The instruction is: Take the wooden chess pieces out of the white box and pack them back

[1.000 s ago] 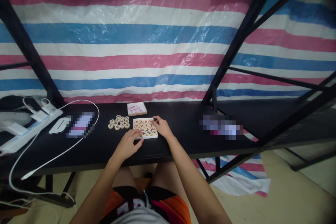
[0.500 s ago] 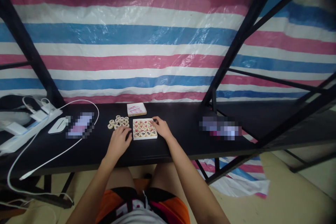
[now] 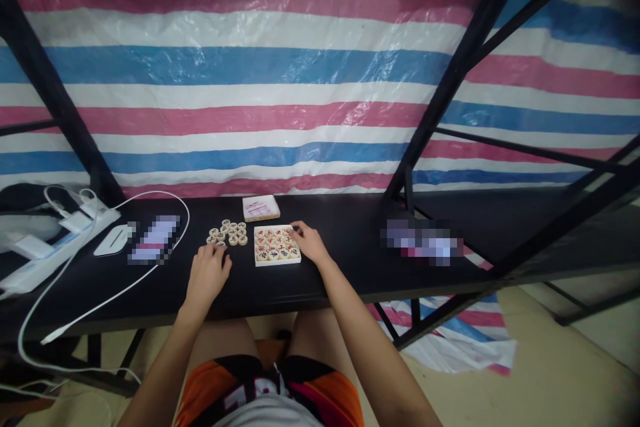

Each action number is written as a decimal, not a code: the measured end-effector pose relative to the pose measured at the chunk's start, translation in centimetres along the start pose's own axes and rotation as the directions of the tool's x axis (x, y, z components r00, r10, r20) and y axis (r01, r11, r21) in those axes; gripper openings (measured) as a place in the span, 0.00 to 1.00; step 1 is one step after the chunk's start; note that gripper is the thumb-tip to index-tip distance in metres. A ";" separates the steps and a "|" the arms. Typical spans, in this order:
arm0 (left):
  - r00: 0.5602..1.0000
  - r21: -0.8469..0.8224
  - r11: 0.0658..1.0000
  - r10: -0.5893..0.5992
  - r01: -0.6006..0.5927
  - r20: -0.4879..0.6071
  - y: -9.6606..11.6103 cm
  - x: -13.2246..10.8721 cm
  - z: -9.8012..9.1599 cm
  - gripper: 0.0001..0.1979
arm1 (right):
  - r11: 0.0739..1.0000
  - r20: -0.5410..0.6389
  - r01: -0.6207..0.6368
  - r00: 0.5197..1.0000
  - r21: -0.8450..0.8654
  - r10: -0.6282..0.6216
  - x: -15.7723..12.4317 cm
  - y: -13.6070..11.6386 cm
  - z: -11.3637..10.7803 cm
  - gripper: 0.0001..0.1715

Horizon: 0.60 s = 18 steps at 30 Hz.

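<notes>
A shallow white box [image 3: 278, 263] on the black table holds rows of round xiangqi pieces [image 3: 271, 247], with red characters at the back and black ones along the front row. My right hand [image 3: 310, 245] grips the box's right edge near its far corner, thumb and fingers at the rim. Left of the box lies a loose cluster of xiangqi pieces with black characters [image 3: 233, 239]. My left hand [image 3: 207, 275] is at the near side of this cluster, fingertips at the closest piece and thumb held apart. That piece is partly hidden by the fingers.
Behind the box lies a white lid with pink print [image 3: 261, 207]. A power strip [image 3: 65, 233] with white cables, a white card-like object [image 3: 113, 240] and a blurred-out item [image 3: 155, 239] are at the left. Another blurred-out item [image 3: 423, 241] lies right, near black frame posts [image 3: 445, 93].
My left hand has moved left from beside the box to the front of the loose pieces, uncovering those at the cluster's right. My right hand stays at the box.
</notes>
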<state>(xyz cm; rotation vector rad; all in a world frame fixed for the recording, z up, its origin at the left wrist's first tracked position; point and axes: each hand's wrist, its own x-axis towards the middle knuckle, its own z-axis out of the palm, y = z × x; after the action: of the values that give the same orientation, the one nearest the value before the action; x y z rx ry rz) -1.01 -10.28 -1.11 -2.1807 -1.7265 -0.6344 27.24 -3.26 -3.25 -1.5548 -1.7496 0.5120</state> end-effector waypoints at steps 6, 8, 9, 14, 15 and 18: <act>0.999 0.007 1.000 -0.010 0.010 -0.043 -0.1 -0.1 0.0 0.15 | 1.000 -0.008 0.007 1.000 0.009 -0.007 -0.2 -0.3 -0.2 0.15; 1.000 -0.001 1.000 -0.010 0.010 -0.022 -0.2 -0.1 0.2 0.17 | 1.000 -0.004 0.007 1.000 0.002 -0.007 -0.2 -0.4 -0.3 0.15; 1.000 -0.008 1.000 -0.013 0.012 -0.011 -0.2 -0.1 0.2 0.17 | 1.000 -0.002 0.005 1.000 0.001 -0.005 -0.2 -0.4 -0.3 0.15; 1.000 -0.108 0.994 -0.014 0.012 -0.016 -0.5 -0.2 0.6 0.12 | 1.000 -0.006 0.011 1.000 0.000 -0.011 -0.2 -0.4 -0.3 0.15; 1.000 -0.132 0.991 -0.016 0.013 -0.019 -0.6 -0.3 0.7 0.11 | 1.000 -0.007 0.012 1.000 -0.001 -0.012 -0.2 -0.3 -0.3 0.15; 0.999 -0.192 0.981 -0.017 0.011 -0.033 -0.7 -0.2 0.9 0.09 | 1.000 -0.004 0.005 1.000 -0.001 -0.005 -0.1 -0.3 -0.2 0.15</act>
<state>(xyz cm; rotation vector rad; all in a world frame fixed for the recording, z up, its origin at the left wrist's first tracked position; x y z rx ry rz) -1.58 -9.80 -2.04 -2.2702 -1.7289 -0.8693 27.23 -3.48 -2.97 -1.5511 -1.7507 0.5051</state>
